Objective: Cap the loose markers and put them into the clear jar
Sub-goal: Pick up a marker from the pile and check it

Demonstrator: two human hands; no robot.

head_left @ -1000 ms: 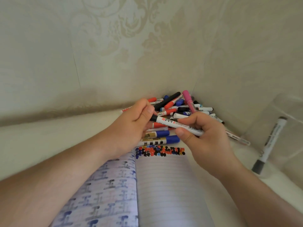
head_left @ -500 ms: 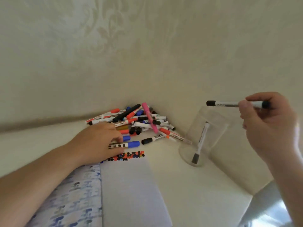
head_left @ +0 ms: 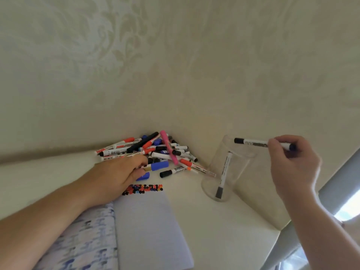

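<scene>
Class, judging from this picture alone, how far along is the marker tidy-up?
Done: one marker stands in the clear jar. In hand: the right hand holds a black-capped marker level over the jar's mouth; the left hand reaches into the pile. Left: nearly the whole pile.

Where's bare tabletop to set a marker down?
Bare strip between the notebook and the jar, running toward the near table edge. Also bare left of the left hand, along the wall. Crowded: the corner, under the marker pile.
</scene>
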